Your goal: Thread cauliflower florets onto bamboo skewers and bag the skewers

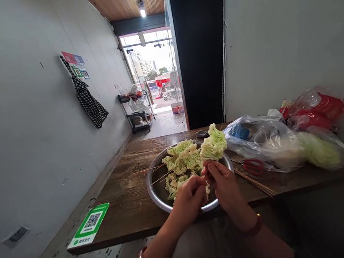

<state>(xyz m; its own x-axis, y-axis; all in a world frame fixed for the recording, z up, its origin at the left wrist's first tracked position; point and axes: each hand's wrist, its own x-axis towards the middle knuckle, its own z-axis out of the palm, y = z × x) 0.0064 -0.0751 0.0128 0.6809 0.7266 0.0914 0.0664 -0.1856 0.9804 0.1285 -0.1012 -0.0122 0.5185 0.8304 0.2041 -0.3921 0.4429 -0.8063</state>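
Observation:
Pale green cauliflower florets (pixel 213 143) stand upright above my right hand (pixel 225 185), whose fingers are pinched at their lower end. Any stick inside that bunch is hidden. My left hand (pixel 191 196) is closed close beside it, fingertips almost touching the right ones; what it pinches is too small to make out. Under both hands is a round metal basin (pixel 156 199). Several cauliflower skewers (pixel 184 159) lie in it, their thin sticks poking out over the left rim.
Bare bamboo sticks (pixel 257 183) and red-handled scissors (pixel 253 167) lie right of the basin on the wooden table (pixel 124 198). Behind them are a clear plastic bag (pixel 261 134) and red packaging (pixel 322 111). A green QR-code card (pixel 91 224) sits at the left corner.

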